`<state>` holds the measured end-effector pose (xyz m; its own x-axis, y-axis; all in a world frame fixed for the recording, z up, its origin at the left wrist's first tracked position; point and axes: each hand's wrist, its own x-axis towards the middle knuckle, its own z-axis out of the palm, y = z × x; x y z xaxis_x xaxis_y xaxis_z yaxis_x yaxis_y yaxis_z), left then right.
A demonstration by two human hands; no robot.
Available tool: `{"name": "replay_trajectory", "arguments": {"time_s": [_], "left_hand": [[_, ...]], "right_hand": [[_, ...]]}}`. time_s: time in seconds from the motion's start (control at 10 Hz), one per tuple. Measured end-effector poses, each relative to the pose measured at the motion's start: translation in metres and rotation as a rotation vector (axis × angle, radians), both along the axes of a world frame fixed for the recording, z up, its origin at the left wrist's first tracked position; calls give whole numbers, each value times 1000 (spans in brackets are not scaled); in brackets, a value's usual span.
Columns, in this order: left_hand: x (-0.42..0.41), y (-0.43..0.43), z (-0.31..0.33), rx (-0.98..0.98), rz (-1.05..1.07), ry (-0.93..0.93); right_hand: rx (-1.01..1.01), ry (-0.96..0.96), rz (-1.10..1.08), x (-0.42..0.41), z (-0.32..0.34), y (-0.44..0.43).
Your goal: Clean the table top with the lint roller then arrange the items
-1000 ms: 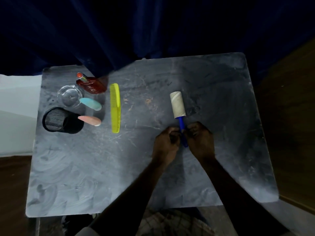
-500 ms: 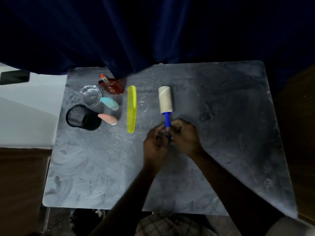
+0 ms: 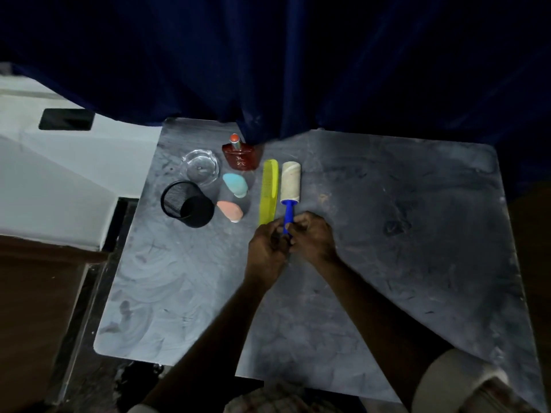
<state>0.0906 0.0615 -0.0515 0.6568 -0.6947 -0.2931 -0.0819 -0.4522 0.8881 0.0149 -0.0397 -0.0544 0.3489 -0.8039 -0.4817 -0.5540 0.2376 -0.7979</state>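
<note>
Centrally, left hand (image 3: pixel 266 248) and right hand (image 3: pixel 313 237) both pinch the lint roller (image 3: pixel 289 186) handle, roller lying just beside the comb (image 3: pixel 268 192).

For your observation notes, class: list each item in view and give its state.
Lint roller: lying flat, handle held by both hands.
Comb: flat beside the roller.
Mesh cup: tipped over.
Glass dish: upright, empty.
Bottle: capped.

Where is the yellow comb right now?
In the head view, the yellow comb lies flat on the table, left of centre, right beside the lint roller, with the two makeup sponges on its other side.
</note>
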Motion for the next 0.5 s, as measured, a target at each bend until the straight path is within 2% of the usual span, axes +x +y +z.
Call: {"name": "replay_trajectory", "arguments": {"time_s": [0.1, 0.2, 0.4, 0.5], "left_hand": [[4, 3, -1, 16, -43, 1], [6, 7, -1, 17, -96, -92], [25, 30, 12, 30, -233, -253], [31, 47, 27, 19, -263, -204]], "right_hand": [[-117, 105, 61, 2, 4, 4], [-267, 230, 129, 2, 10, 8], [-344, 207, 12, -8, 26, 30], [-371, 190, -75, -17, 32, 47]]}}
